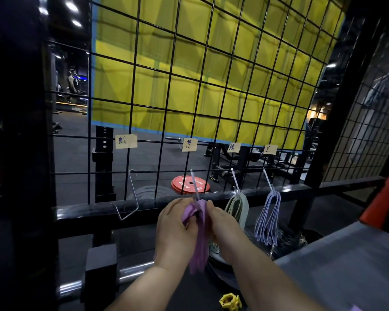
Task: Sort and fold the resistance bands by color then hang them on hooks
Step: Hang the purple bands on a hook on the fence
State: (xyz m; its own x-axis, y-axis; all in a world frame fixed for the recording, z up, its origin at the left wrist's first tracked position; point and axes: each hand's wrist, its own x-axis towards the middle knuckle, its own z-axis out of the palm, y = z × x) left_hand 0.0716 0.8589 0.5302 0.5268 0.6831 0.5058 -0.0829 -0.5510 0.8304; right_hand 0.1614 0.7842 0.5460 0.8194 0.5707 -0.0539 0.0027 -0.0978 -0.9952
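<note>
- Since no bands hang on it, the left hook [130, 198] on the grid [211, 86] stands bare under its label [126, 141]. I judge it reserved for a colour not yet hung.
- Left hand [173, 223]: the fingers are curled round the purple bands [199, 232], gripping the folded bundle near its top. This grip seems meant to keep the folds together while the top goes to the hook.
- Purple bands: they are held between both hands, with the top at the tip of the second hook [195, 187] and the tails hanging down between the wrists. The hands cover the loop, so I cannot tell whether it is already over the wire.
- Right hand [220, 223]: the fingertips pinch the bundle's top from the right, just beside the hook tip, apparently steering the loop on.
- Green bands [237, 207]: folded and hanging free from the third hook [235, 180], just right of the right hand.
- Blue bands [267, 218]: folded and hanging from the fourth hook [268, 180], apart from the green set. Each colour hangs under its own label, so position keeps the sorting.
- Judgement: two colours are hung, purple is in hand, and one hook is vacant. On release, the folds could slip off the open hook tip.
</note>
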